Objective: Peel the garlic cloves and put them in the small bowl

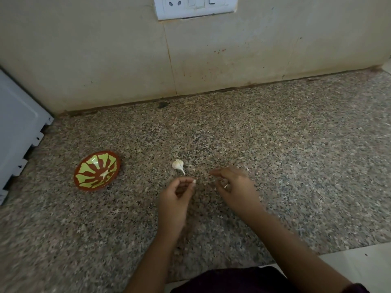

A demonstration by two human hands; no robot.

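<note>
Your left hand point(175, 199) pinches a small white clove point(194, 181) at its fingertips. Your right hand point(234, 187) is just beside it, fingers curled, motion-blurred; can't tell if it holds anything. The garlic bulb point(177, 164) lies on the counter point(296, 144) just beyond both hands, untouched. The bowl point(88, 178) sits well left of the hands, with a pale piece point(105, 173) inside. There's a white appliance point(17, 127) at far left and a socket plate point(194, 7) on the wall.
</note>
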